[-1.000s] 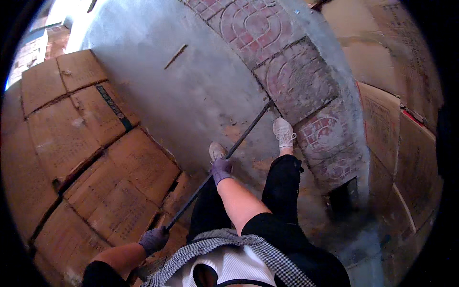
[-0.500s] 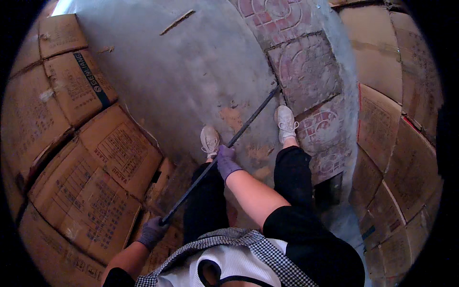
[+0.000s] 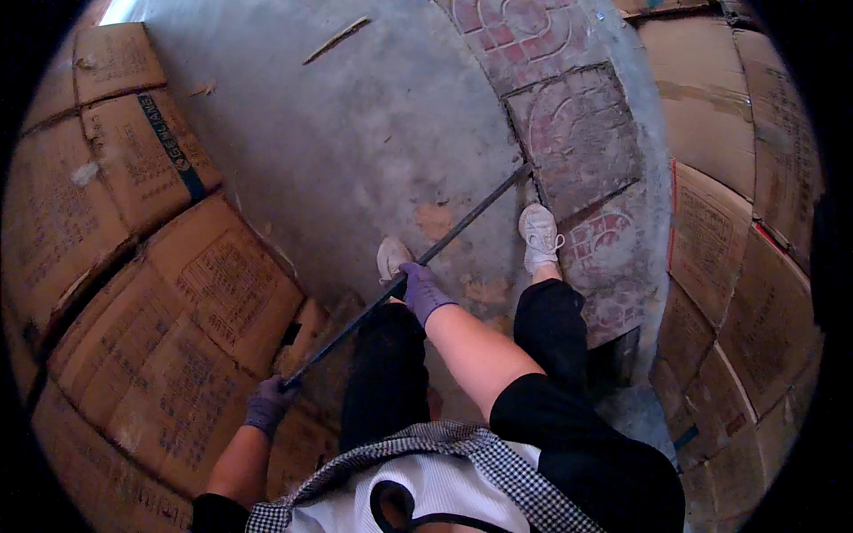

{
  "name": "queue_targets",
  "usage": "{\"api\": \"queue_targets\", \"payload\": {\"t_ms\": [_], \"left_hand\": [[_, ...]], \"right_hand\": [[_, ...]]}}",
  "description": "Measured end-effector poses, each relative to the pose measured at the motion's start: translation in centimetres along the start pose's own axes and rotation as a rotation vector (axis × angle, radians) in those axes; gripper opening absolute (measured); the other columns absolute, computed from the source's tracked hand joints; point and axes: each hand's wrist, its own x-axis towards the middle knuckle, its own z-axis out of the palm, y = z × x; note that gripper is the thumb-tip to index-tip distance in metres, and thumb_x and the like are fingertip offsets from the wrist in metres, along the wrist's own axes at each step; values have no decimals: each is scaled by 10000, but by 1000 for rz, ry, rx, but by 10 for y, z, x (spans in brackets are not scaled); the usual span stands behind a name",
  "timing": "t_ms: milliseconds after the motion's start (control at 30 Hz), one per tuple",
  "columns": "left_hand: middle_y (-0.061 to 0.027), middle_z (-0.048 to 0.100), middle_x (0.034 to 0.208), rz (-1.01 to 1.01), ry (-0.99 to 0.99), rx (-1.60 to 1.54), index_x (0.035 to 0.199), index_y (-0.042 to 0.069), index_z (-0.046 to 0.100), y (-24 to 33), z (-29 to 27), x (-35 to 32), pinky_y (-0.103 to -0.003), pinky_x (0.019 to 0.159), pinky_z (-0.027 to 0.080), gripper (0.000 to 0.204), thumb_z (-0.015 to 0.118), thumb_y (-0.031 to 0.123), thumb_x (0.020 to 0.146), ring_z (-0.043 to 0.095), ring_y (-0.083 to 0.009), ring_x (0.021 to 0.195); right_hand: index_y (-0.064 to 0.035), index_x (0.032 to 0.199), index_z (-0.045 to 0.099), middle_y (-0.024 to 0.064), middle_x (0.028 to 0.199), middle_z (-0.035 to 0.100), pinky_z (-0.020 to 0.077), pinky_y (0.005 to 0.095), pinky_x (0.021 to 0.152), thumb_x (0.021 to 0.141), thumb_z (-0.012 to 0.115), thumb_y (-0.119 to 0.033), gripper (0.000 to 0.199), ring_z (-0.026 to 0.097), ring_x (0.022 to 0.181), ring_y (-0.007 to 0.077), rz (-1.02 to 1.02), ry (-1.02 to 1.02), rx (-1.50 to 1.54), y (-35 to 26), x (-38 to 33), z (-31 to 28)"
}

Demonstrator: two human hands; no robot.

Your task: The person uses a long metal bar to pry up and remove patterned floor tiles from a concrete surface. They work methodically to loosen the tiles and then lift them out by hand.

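A long dark metal bar (image 3: 475, 213) slants across in front of my legs, from lower left to upper right. My left hand (image 3: 267, 404), in a purple-grey glove, is closed round its near end. Further along, near the middle of the bar, my gloved right hand (image 3: 421, 290) grips it from above. The far tip touches the left edge of a worn, reddish patterned paving slab (image 3: 576, 138), at the joint with the grey concrete floor (image 3: 355, 151). I cannot tell whether the tip sits under the slab.
My white shoes stand apart, the right shoe (image 3: 539, 235) close to the slab row. Stacked cardboard boxes (image 3: 222, 275) line the left, and more cartons (image 3: 711, 213) rise on the right. A dark hole (image 3: 615, 357) lies beside my right leg. A thin wood strip (image 3: 336, 40) lies ahead.
My left hand and the bar's near end have shifted a little left and forward. The bar's tip stays at the slab's edge, and my right hand keeps its grip.
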Motion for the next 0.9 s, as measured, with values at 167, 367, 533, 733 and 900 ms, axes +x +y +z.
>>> {"api": "queue_targets", "payload": {"t_ms": [167, 367, 533, 733, 900], "left_hand": [[-179, 639, 760, 10, 73, 86, 806, 76, 658, 51, -11, 14, -429, 640, 474, 365, 702, 425, 706, 624, -346, 720], [-183, 626, 717, 4, 155, 179, 776, 70, 650, 25, -19, 36, -432, 601, 476, 311, 704, 369, 708, 619, -356, 679], [-176, 635, 752, 30, 117, 177, 782, 83, 653, 21, -40, 32, -425, 633, 481, 258, 685, 331, 716, 630, -351, 733], [-158, 643, 800, -44, 131, 322, 792, 89, 646, 45, -53, 17, -428, 661, 489, 243, 665, 325, 735, 631, -344, 780], [-148, 649, 799, -42, 120, 279, 791, 102, 652, 55, -52, 19, -431, 674, 493, 237, 662, 334, 745, 632, -345, 782]], "right_hand": [[-85, 930, 540, 49, 750, 542, 444, 366, 574, 899, 483, -386, 307, 517, 650, 185, -213, -85, 352, -91, 103, -37], [-134, 677, 382, 13, 502, 370, 344, 328, 425, 940, 457, -424, 399, 353, 399, 160, -58, -13, 485, -108, 86, -10], [-132, 665, 375, 7, 494, 362, 339, 315, 419, 944, 454, -432, 416, 347, 405, 156, -8, -114, 473, -108, 73, -5], [-140, 667, 386, 1, 500, 368, 338, 309, 418, 949, 422, -453, 423, 354, 411, 155, -4, -164, 468, -104, 85, -15], [-142, 695, 399, 12, 532, 392, 340, 307, 424, 950, 423, -444, 397, 365, 431, 153, -31, -56, 483, -109, 84, -21]]}}
